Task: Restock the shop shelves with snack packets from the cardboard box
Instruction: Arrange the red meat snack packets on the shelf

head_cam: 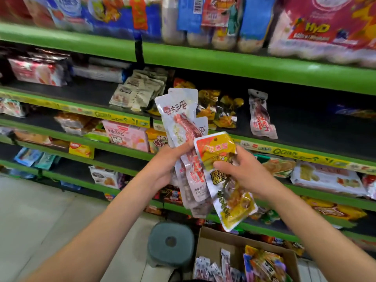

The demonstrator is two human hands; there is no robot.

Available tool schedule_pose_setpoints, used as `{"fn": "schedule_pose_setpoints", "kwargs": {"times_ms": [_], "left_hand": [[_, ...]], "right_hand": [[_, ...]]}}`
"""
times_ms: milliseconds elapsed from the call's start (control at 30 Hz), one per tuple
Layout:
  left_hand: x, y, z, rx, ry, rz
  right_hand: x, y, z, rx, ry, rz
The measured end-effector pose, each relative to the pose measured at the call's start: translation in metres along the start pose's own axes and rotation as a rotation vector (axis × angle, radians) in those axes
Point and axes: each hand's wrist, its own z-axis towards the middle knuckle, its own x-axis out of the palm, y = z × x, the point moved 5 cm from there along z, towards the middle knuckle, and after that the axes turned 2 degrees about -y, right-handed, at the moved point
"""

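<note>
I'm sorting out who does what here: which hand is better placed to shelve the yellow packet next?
Probably the right hand. It alone pinches the yellow packet, on the side nearest the bare stretch of shelf. The left hand grips the bundle of white-and-red packets.

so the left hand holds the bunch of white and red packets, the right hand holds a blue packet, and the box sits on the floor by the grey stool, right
Not quite. In the head view the right hand holds a yellow packet, not a blue one. The rest stands: the left hand holds the bunch of white and red packets, and the cardboard box sits on the floor beside the grey stool.
</note>
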Motion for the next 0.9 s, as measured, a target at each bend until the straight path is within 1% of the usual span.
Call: {"fn": "schedule_pose_setpoints", "kwargs": {"times_ms": [67, 200, 267, 367, 467, 533, 633, 700, 800, 900], "left_hand": [[-0.009, -0.008, 0.008, 0.003, 0.032, -0.018], [-0.033, -0.021, 0.019, 0.020, 0.055, 0.021], [-0.044, -0.026, 0.023, 0.011, 0.061, 0.048], [-0.058, -0.030, 0.031, 0.001, 0.041, 0.095], [-0.065, -0.030, 0.034, -0.021, 0.025, 0.115], [-0.068, -0.028, 0.032, -0.031, 0.028, 0.080], [-0.070, -0.025, 0.028, -0.042, 0.046, 0.008], [-0.072, -0.023, 0.026, -0.050, 0.054, 0.023], [-0.074, -0.021, 0.025, -0.058, 0.050, 0.018], [-0.078, -0.020, 0.023, -0.068, 0.044, -0.011]], "right_hand": [[0.009, -0.001, 0.011, 0.033, -0.030, 0.076], [0.019, -0.003, 0.029, 0.083, -0.178, 0.210], [0.021, -0.004, 0.037, 0.144, -0.229, 0.300], [0.024, -0.003, 0.048, 0.210, -0.215, 0.395], [0.028, 0.003, 0.055, 0.170, -0.144, 0.419], [0.031, 0.006, 0.058, 0.127, -0.132, 0.414], [0.034, 0.007, 0.058, 0.115, -0.164, 0.392], [0.038, 0.009, 0.059, 0.152, -0.185, 0.378], [0.044, 0.009, 0.061, 0.168, -0.165, 0.415], [0.042, 0.001, 0.062, 0.208, -0.265, 0.480]]}}
